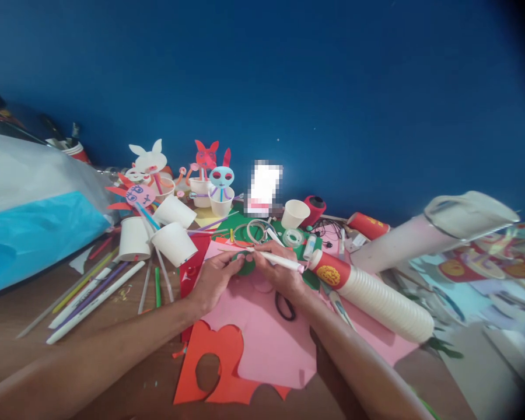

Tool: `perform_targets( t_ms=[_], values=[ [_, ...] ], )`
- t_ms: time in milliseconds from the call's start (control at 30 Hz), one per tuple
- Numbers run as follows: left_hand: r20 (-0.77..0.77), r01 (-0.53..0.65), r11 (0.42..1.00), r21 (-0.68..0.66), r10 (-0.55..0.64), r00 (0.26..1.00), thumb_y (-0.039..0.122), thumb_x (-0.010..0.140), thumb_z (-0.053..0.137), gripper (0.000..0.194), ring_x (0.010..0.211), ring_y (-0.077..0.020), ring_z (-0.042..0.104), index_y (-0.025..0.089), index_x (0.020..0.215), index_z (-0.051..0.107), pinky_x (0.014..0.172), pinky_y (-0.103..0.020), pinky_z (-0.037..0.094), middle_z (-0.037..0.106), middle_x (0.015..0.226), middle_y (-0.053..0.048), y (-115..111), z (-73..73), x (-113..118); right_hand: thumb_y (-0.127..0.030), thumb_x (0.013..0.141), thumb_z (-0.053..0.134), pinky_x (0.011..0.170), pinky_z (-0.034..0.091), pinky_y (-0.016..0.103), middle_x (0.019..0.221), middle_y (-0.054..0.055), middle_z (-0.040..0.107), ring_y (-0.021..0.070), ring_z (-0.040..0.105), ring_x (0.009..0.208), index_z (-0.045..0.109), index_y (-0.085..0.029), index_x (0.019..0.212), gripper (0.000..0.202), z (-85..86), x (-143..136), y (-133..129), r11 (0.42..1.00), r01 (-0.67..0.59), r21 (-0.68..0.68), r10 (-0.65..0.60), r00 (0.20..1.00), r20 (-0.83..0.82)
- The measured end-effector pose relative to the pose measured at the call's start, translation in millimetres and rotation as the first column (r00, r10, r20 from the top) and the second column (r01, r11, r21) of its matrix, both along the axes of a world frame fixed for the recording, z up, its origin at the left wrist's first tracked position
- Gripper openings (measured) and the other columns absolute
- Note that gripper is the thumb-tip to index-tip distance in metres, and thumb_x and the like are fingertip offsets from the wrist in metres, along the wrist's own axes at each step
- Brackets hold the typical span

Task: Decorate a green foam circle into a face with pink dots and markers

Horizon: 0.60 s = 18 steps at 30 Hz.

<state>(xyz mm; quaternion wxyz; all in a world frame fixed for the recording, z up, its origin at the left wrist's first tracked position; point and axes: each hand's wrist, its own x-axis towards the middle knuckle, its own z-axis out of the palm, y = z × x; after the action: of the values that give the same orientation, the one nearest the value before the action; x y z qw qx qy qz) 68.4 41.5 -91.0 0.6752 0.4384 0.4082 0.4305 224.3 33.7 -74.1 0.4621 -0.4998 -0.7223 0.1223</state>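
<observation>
My left hand (216,277) pinches a small green paper piece (246,268) that looks rounded, partly covered by the fingers. Between the fingers of my right hand (280,275) lies a white marker (284,261), its tip end by the green paper and its pinkish end pointing right. Both hands are close together above a pink paper sheet (275,344). Under that sheet's lower left edge is orange paper (188,373) with a round hole cut in it. A dark loop (285,306), perhaps a hair tie, rests on the pink sheet near my right wrist.
Paper cups (175,244) and rabbit-faced cup puppets (222,177) stand at the back left. Several markers (96,303) lie on the left, beside a plastic bag (39,216). A long cup stack (389,303) lies on the right. A blue wall (262,87) closes off the back.
</observation>
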Motion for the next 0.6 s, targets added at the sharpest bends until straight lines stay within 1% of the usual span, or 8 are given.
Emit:
perform_targets(
  t_ms=[100, 200, 300, 400, 533, 600],
  values=[
    [-0.002, 0.0, 0.998, -0.068, -0.001, 1.0, 0.037, 0.069, 0.064, 0.033, 0.057, -0.009, 0.051, 0.017, 0.095, 0.067, 0.05, -0.021, 0.038, 0.064, 0.075, -0.001, -0.4, -0.5, -0.1, -0.024, 0.079, 0.056, 0.056, 0.048, 0.028, 0.07, 0.003, 0.064, 0.0161, 0.06, 0.063, 0.061, -0.022, 0.078, 0.006, -1.1, 0.9, 1.8, 0.999, 0.051, 0.018, -0.049, 0.996, -0.071],
    [0.024, -0.02, 0.996, -0.086, 0.022, 0.999, 0.036, 0.067, 0.066, 0.033, 0.06, -0.009, 0.052, 0.017, 0.095, 0.066, 0.05, -0.019, 0.038, 0.064, 0.082, -0.003, -0.2, -1.9, 0.4, -0.023, 0.079, 0.056, 0.058, 0.048, 0.029, 0.071, 0.003, 0.063, 0.0164, 0.059, 0.065, 0.06, -0.023, 0.079, 0.004, -0.3, 0.9, 1.8, 0.997, 0.084, 0.002, -0.082, 0.985, -0.153],
    [0.049, -0.028, 0.995, -0.094, 0.033, 0.998, 0.035, 0.068, 0.066, 0.033, 0.064, -0.0099, 0.054, 0.018, 0.096, 0.064, 0.05, -0.018, 0.04, 0.064, 0.086, -0.004, 0.4, -4.4, 1.1, -0.024, 0.079, 0.056, 0.057, 0.048, 0.026, 0.073, 0.002, 0.062, 0.0148, 0.059, 0.065, 0.059, -0.021, 0.082, 0.005, 0.6, 0.7, 0.6, 0.994, 0.099, -0.034, -0.104, 0.972, -0.21],
    [0.084, -0.024, 0.997, -0.079, 0.031, 0.996, 0.033, 0.068, 0.065, 0.031, 0.065, -0.0101, 0.054, 0.017, 0.095, 0.064, 0.052, -0.019, 0.04, 0.065, 0.085, -0.004, 1.5, -6.9, 1.7, -0.025, 0.079, 0.055, 0.054, 0.047, 0.023, 0.07, 0.001, 0.062, 0.0125, 0.059, 0.06, 0.058, -0.018, 0.081, 0.008, 1.6, -0.2, -0.8, 0.997, 0.076, -0.029, -0.08, 0.978, -0.194],
    [0.148, -0.029, 0.999, -0.033, 0.034, 0.988, 0.029, 0.069, 0.066, 0.028, 0.075, -0.0122, 0.055, 0.015, 0.093, 0.065, 0.067, -0.022, 0.041, 0.066, 0.083, -0.004, 3.1, -7.1, 2.2, -0.022, 0.076, 0.057, 0.051, 0.046, 0.022, 0.065, 0.002, 0.064, 0.0116, 0.058, 0.056, 0.06, -0.017, 0.073, 0.007, 2.9, -3.8, -2.5, 0.999, 0.034, 0.008, -0.032, 0.993, -0.113],
    [0.135, -0.015, 1.0, -0.021, 0.017, 0.991, 0.028, 0.07, 0.064, 0.029, 0.076, -0.013, 0.055, 0.014, 0.096, 0.065, 0.07, -0.023, 0.04, 0.066, 0.084, -0.005, 3.4, -5.9, 2.0, -0.021, 0.076, 0.057, 0.052, 0.047, 0.022, 0.067, 0.004, 0.065, 0.0122, 0.059, 0.057, 0.061, -0.016, 0.072, 0.008, 2.3, -5.7, -3.1, 0.999, 0.019, 0.034, -0.017, 0.997, -0.071]
  ],
)
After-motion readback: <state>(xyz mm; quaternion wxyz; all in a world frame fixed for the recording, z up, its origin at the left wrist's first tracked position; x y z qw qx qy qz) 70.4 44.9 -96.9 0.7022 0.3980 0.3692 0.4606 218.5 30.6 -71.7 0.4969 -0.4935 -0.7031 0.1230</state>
